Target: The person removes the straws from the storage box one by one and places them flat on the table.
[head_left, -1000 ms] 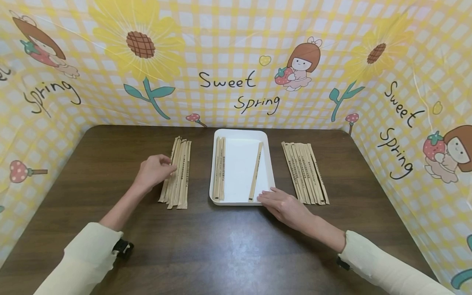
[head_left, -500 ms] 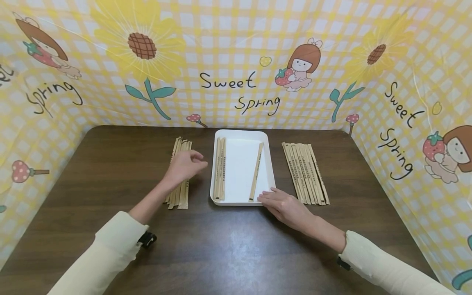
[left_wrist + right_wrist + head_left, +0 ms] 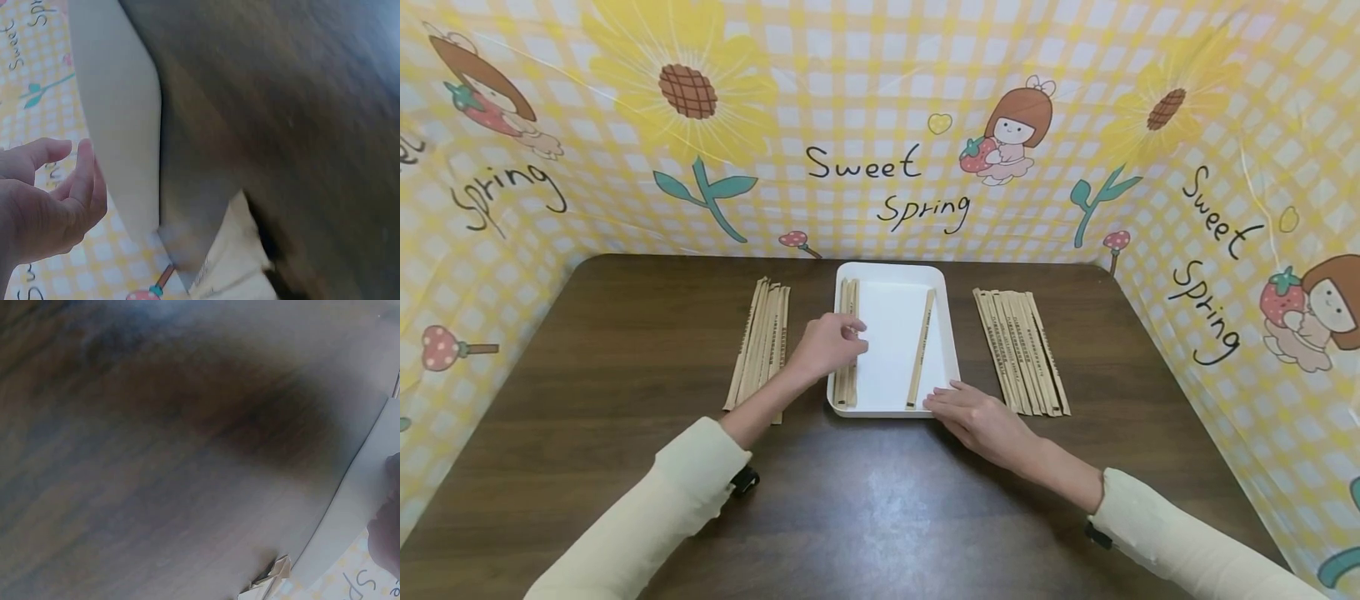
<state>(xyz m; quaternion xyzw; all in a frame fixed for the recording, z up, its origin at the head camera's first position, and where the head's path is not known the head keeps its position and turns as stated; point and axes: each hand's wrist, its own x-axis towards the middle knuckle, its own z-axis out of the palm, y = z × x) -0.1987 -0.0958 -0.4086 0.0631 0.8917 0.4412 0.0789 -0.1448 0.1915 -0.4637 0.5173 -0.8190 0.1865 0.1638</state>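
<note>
My left hand (image 3: 831, 343) is over the left side of a white tray (image 3: 887, 413), its thumb and fingers curved with a gap between them. Nothing shows between those fingertips in the left wrist view, where the hand (image 3: 59, 194) appears beside the tray's pale outer wall (image 3: 125, 112). Beneath it, a few paper-wrapped straws (image 3: 846, 392) lie along the tray's left edge, partly covered by the hand. A single wrapped straw (image 3: 921, 350) lies slanted on the tray's right side. My right hand (image 3: 981, 421) rests its extended fingers on the tray's front right corner.
Left of the tray lies a bunch of wrapped straws (image 3: 760, 342), partly behind my left forearm. Another bunch (image 3: 1021, 354) lies to the right. Both are on the dark wooden table (image 3: 865, 508), which a yellow checked cloth (image 3: 865, 83) encloses at the back and sides.
My left hand has moved right, from the left bunch of straws across to above the tray's left side. The right hand and the tray have stayed in place.
</note>
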